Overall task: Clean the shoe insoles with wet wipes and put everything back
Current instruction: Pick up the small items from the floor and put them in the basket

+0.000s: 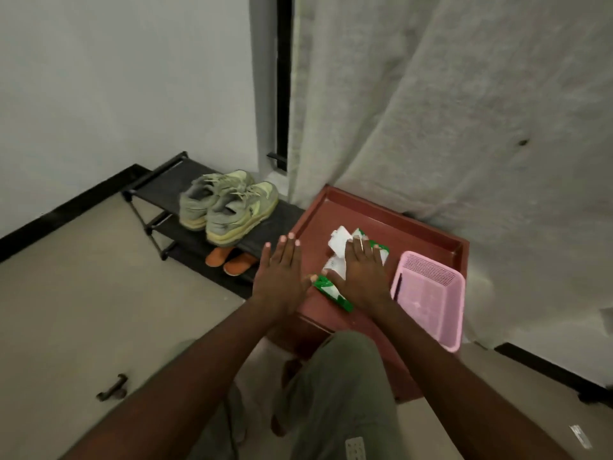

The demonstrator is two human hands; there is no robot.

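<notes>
A pair of grey-green sneakers [229,209] stands on the top shelf of a black shoe rack [159,180]. A green-and-white wet wipes pack [331,292] lies on a red-brown table [391,224], its flap raised with a white wipe [340,242] showing. My right hand [363,273] lies flat on the pack with straight fingers. My left hand [282,277] hovers flat over the table's left edge, fingers straight, holding nothing. No insoles are visible.
A pink plastic basket [431,300] sits at the table's right front corner. Orange slippers [232,260] rest on the rack's lower shelf. A pale curtain [447,111] hangs behind the table. My knee in olive trousers [341,376] is below the table.
</notes>
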